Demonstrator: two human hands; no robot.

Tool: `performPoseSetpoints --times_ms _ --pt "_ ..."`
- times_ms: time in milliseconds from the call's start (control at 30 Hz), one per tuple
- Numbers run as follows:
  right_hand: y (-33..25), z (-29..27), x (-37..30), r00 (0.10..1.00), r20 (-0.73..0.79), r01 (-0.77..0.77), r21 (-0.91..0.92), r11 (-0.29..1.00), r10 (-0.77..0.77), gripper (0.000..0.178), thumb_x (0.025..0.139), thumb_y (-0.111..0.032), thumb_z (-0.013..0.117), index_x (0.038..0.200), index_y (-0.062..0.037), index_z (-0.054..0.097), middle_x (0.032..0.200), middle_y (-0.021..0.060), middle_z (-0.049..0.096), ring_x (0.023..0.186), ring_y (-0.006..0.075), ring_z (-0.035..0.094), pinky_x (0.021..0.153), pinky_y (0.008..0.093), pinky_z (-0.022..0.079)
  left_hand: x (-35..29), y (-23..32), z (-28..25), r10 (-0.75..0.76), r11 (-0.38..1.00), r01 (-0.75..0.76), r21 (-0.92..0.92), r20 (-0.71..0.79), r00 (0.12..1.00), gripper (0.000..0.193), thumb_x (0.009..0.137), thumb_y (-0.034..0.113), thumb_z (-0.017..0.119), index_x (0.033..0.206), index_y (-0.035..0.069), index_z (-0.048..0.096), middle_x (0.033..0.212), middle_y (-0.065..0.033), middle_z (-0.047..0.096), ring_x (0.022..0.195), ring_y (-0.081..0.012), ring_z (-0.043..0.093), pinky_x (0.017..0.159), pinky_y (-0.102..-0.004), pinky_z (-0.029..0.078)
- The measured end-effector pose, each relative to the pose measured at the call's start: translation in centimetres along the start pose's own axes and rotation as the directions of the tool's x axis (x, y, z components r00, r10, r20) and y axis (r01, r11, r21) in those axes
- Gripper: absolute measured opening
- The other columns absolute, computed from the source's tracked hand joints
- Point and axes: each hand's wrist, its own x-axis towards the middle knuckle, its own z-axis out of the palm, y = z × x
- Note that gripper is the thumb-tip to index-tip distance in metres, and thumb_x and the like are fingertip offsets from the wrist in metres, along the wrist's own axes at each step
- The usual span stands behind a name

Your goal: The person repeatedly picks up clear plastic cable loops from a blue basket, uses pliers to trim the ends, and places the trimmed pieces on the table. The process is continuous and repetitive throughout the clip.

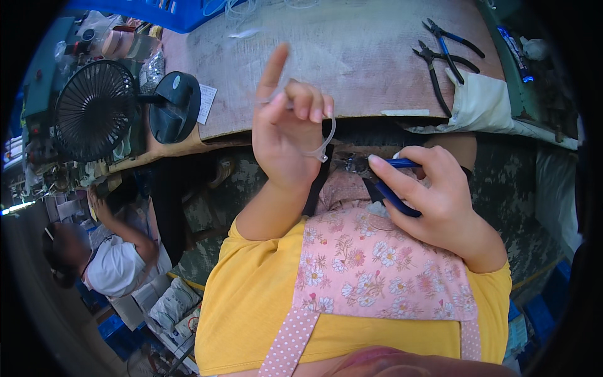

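**Tube and pliers in hand**

My left hand (286, 135) pinches a clear tube (324, 141), index raised. My right hand (433, 195) is clenched around blue pliers (392, 188), nose near the tube's loop, above my apron (370, 264). Spare pliers (443, 60) lie on the bench (352, 56); a fan (94, 110) stands left.

a thin clear plastic tube (324, 139) curves in a loop below the raised left hand (286, 135). just beside it, blue-handled metal pliers (383, 182) lie level in the right hand (433, 198), jaws toward the tube.
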Motion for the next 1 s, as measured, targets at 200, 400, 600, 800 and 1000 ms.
performPoseSetpoints --times_ms 200,400,600,800,1000 --pt "1.8 -1.4 -0.7 0.982 -0.133 -0.099 0.228 0.969 0.132 0.067 0.066 -0.007 0.072 0.131 -0.0081 0.054 0.111 0.0150 0.052 0.090 0.0308 0.055 0.079 0.0375 0.047 0.3 2.0 -1.7 -0.352 0.297 -0.082 0.951 0.189 0.917 0.049 0.078 0.011 0.058 0.127 0.006 0.055 0.134 -0.0161 0.041 0.129 -0.0290 0.036 0.110 -0.0385 0.025" --pt "1.8 -0.4 -1.1 0.980 0.003 -0.185 0.395 0.900 0.200 0.072 0.074 -0.010 0.070 0.140 -0.0023 0.042 0.116 0.0194 0.051 0.101 0.0346 0.054 0.089 0.0375 0.045 13.9 1.0 -1.2 0.145 -0.381 -0.373 0.846 0.453 0.879 0.055 0.087 0.027 0.059 0.132 -0.001 0.044 0.113 -0.0260 0.058 0.107 -0.0378 0.056 0.094 -0.0419 0.044" --pt "2.3 -0.7 -2.4 0.979 0.016 -0.189 0.431 0.882 0.202 0.072 0.075 -0.012 0.069 0.141 -0.0048 0.041 0.115 0.0187 0.051 0.097 0.0308 0.055 0.087 0.0359 0.045 20.4 -0.9 -3.5 -0.072 -0.452 -0.374 0.810 0.384 0.920 0.059 0.090 0.028 0.054 0.133 -0.010 0.039 0.107 -0.0319 0.057 0.094 -0.0406 0.060 0.085 -0.0455 0.048" --pt "4.1 0.1 -1.7 0.965 0.052 -0.245 0.527 0.814 0.258 0.072 0.080 -0.020 0.066 0.144 -0.0050 0.036 0.106 0.0143 0.050 0.086 0.0226 0.051 0.079 0.0303 0.045 19.5 -2.2 -3.0 -0.153 -0.151 -0.079 0.985 0.056 0.987 0.059 0.094 0.035 0.050 0.130 -0.011 0.039 0.104 -0.0322 0.058 0.088 -0.0426 0.060 0.084 -0.0442 0.048" --pt "5.8 0.2 -0.1 0.930 -0.067 -0.215 0.700 0.681 0.362 0.064 0.088 -0.023 0.060 0.143 -0.0024 0.035 0.102 0.0106 0.052 0.087 0.0170 0.052 0.080 0.0271 0.044 14.6 -2.2 -1.9 -0.016 -0.260 -0.356 0.898 0.365 0.931 0.047 0.091 0.023 0.053 0.130 -0.001 0.047 0.106 -0.0313 0.055 0.087 -0.0473 0.059 0.078 -0.0506 0.050"
